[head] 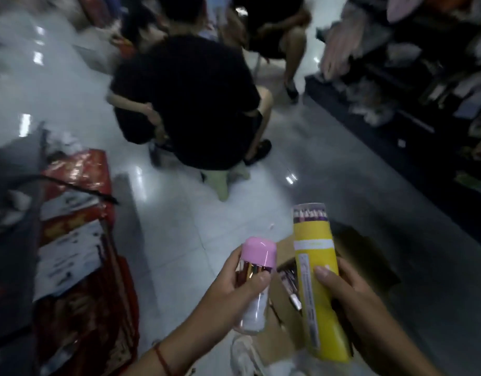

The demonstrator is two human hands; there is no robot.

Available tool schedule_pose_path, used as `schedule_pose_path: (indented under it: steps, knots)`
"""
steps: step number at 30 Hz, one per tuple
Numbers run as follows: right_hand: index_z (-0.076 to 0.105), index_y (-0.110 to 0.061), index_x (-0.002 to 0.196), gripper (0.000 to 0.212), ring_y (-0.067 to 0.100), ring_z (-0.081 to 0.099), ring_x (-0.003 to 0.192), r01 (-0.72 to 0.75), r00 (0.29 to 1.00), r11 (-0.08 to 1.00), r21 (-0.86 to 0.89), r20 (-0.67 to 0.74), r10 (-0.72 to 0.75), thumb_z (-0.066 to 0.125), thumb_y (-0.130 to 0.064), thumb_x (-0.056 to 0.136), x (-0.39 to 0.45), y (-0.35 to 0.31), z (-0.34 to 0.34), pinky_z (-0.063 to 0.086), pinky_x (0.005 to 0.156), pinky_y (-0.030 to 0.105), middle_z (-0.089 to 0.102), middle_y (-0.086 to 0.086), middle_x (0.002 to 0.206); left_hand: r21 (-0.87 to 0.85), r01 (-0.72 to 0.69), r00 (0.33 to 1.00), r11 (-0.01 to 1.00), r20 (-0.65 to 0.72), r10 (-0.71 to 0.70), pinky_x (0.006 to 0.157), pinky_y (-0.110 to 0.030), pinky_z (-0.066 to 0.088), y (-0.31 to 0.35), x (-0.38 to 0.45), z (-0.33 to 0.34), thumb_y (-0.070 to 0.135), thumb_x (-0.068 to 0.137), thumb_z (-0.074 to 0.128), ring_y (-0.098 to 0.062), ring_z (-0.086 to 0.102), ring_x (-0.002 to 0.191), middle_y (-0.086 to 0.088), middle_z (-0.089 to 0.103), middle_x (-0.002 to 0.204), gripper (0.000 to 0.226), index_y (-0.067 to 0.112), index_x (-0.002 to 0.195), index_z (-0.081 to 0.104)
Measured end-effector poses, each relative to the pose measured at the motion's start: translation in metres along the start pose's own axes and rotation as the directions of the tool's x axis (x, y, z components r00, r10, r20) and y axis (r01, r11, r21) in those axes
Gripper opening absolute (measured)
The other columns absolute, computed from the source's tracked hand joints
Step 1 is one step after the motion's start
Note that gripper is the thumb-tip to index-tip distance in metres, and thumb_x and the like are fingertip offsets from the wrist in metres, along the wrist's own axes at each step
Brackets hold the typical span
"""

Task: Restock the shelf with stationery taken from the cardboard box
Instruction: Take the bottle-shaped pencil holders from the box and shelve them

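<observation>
Left hand (235, 283) grips the pink-capped jar (254, 280), right hand (353, 297) at three o'clock grips the yellow pencil tube (314, 267); both look light, rigid, smooth-walled, best held mid-body.

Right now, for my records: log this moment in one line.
left hand: holds pink-capped tube | right hand: holds yellow pencil tube | cardboard box: open below

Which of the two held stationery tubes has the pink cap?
The clear tube in the left hand, topped by a pink cap. The right hand holds the taller yellow pencil tube, clear-lidded.
</observation>
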State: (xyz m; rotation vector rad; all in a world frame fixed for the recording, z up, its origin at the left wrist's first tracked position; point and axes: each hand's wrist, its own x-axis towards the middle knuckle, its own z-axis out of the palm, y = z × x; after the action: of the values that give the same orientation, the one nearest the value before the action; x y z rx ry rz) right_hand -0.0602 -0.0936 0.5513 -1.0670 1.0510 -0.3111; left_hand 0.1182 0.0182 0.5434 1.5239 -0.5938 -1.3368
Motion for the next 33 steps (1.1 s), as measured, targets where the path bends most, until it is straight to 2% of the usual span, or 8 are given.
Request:
schedule_pose_path:
  steps: [2, 6, 10, 12, 18, 24, 29, 33]
  knots:
    - [0.068, -0.021, 0.106, 0.04, 0.023, 0.073, 0.081, 0.019, 0.998, 0.999, 0.032, 0.062, -0.021, 0.077, -0.04, 0.072, -0.024, -0.019, 0.019, 0.055, 0.072, 0.038, 0.075, 0.01, 0.095, 0.001, -0.074, 0.989, 0.997, -0.128, 0.074, 0.056, -0.016, 0.045, 0.026, -0.037, -0.012, 0.048, 0.076, 0.073, -0.001, 0.055, 0.058, 0.015, 0.063, 0.073, 0.055, 0.025, 0.122, 0.055]
    - [0.066, -0.02, 0.109, 0.037, 0.027, 0.074, 0.081, 0.003, 0.968, 0.999, -0.044, 0.251, 0.008, 0.059, -0.044, 0.08, -0.052, -0.034, 0.061, 0.057, 0.073, 0.042, 0.076, 0.011, 0.094, 0.218, -0.184, 0.85, 0.958, -0.454, 0.267, 0.079, -0.011, 0.046, 0.042, -0.122, -0.034, 0.047, 0.085, 0.07, 0.006, 0.062, 0.087, 0.025, 0.069, 0.096, 0.034, 0.042, 0.117, 0.058]
    - [0.062, -0.032, 0.107, 0.06, 0.027, 0.073, 0.089, 0.158, 0.878, 0.944, -0.291, 0.479, 0.001, 0.083, -0.056, 0.057, -0.069, -0.036, 0.116, 0.054, 0.088, 0.057, 0.075, 0.003, 0.095, 0.384, -0.08, 0.736, 0.92, -0.599, 0.314, 0.093, -0.025, 0.047, 0.023, -0.208, -0.065, 0.054, 0.078, 0.066, -0.001, 0.06, 0.104, 0.024, 0.063, 0.112, 0.051, 0.064, 0.123, 0.044]
    - [0.06, -0.036, 0.108, 0.066, 0.022, 0.072, 0.09, 0.251, 0.818, 0.896, -0.366, 0.576, 0.006, 0.077, -0.057, 0.047, -0.08, -0.034, 0.151, 0.055, 0.087, 0.055, 0.074, -0.001, 0.096, 0.393, -0.046, 0.676, 0.918, -0.664, 0.318, 0.091, -0.017, 0.046, 0.01, -0.249, -0.078, 0.05, 0.082, 0.071, 0.006, 0.058, 0.107, 0.032, 0.059, 0.115, 0.056, 0.069, 0.124, 0.039]
    - [0.054, -0.035, 0.117, 0.071, -0.001, 0.066, 0.083, 0.601, 0.552, 0.695, -0.394, 0.834, -0.005, 0.081, -0.042, 0.052, -0.128, -0.024, 0.271, 0.049, 0.067, 0.012, 0.067, -0.023, 0.098, 0.401, 0.068, 0.49, 0.913, -0.811, 0.32, 0.092, -0.019, 0.046, -0.029, -0.362, -0.128, 0.06, 0.073, 0.071, 0.008, 0.056, 0.109, 0.035, 0.056, 0.121, 0.072, 0.071, 0.132, 0.03]
    - [0.046, -0.063, 0.115, 0.074, -0.002, 0.066, 0.094, 0.786, 0.346, 0.554, -0.275, 0.938, -0.025, 0.081, -0.06, 0.05, -0.163, -0.008, 0.422, 0.054, 0.08, 0.03, 0.064, -0.027, 0.112, 0.384, 0.149, 0.31, 0.911, -0.893, 0.326, 0.088, -0.024, 0.05, -0.055, -0.47, -0.214, 0.05, 0.076, 0.075, 0.002, 0.061, 0.103, 0.033, 0.06, 0.119, 0.076, 0.07, 0.133, 0.03]
    - [0.044, -0.06, 0.121, 0.078, -0.002, 0.063, 0.099, 0.832, 0.188, 0.539, -0.13, 0.981, -0.054, 0.081, -0.062, 0.052, -0.196, 0.012, 0.549, 0.055, 0.085, 0.035, 0.06, -0.029, 0.115, 0.353, 0.216, 0.171, 0.91, -0.932, 0.321, 0.08, -0.023, 0.049, -0.057, -0.558, -0.294, 0.069, 0.065, 0.063, 0.002, 0.061, 0.087, 0.031, 0.062, 0.107, 0.076, 0.071, 0.133, 0.028]
    - [0.045, -0.059, 0.12, 0.075, -0.004, 0.063, 0.096, 0.843, 0.079, 0.537, -0.037, 0.995, -0.055, 0.076, -0.067, 0.052, -0.211, 0.013, 0.633, 0.053, 0.079, 0.028, 0.06, -0.031, 0.111, 0.344, 0.154, 0.071, 0.926, -0.939, 0.337, 0.084, -0.011, 0.044, -0.048, -0.601, -0.338, 0.062, 0.075, 0.07, 0.005, 0.06, 0.102, 0.032, 0.061, 0.115, 0.07, 0.063, 0.135, 0.034]
